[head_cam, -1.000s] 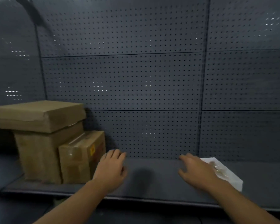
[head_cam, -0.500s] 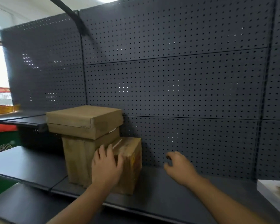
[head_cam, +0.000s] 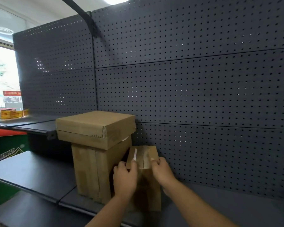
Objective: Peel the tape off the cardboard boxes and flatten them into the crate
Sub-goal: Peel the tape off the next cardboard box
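1 head-worn view looks forward and slightly down, close to a dark shelf [head_cam: 39, 176] backed by a pegboard wall [head_cam: 195, 95]; its wide-angle edges seem somewhat bent.

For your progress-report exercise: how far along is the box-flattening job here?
Done: nothing visible; no box is flattened. In hand: left hand and right hand grip the small taped box's top. Left: peel its tape, then the tall box and flat box. No crate in view.

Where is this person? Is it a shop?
Probably a shop or its stockroom. There are dark pegboard panels behind metal shelves, brown cardboard boxes stacked on them, and yellow packets on a far shelf.
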